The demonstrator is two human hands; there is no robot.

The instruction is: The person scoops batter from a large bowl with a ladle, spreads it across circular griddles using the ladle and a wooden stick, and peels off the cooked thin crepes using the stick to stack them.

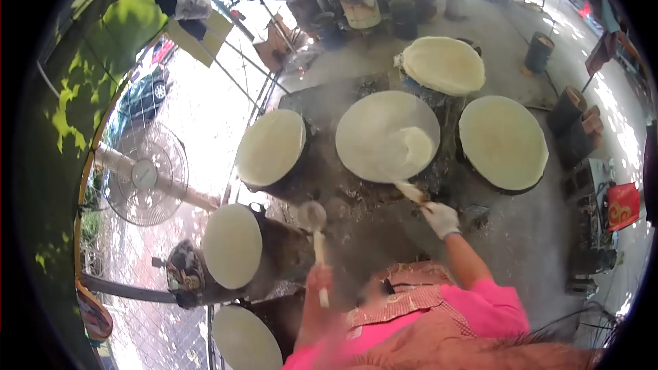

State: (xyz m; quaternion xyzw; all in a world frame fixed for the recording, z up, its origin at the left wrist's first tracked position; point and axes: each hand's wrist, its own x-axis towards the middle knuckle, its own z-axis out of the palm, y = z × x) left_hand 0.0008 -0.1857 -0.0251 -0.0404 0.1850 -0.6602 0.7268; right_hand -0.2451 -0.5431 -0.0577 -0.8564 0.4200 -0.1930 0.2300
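My right hand (441,220), in a white glove, is closed round the handle of a pale flat scraper (410,192). The scraper's tip lies at the near edge of the central round griddle (370,123). A thicker pale patch of batter (417,145) shows on the right part of that griddle. My left hand (319,278) grips the light handle of a ladle (312,216), whose round bowl hangs over the dark area left of centre. Steam blurs the space near this hand.
Round pale surfaces stand at the left (271,147), lower left (232,246), right (503,142) and back (444,65). A fan (144,174) is at far left. Buckets (358,3) stand at the back, with a red bag (622,206) at far right.
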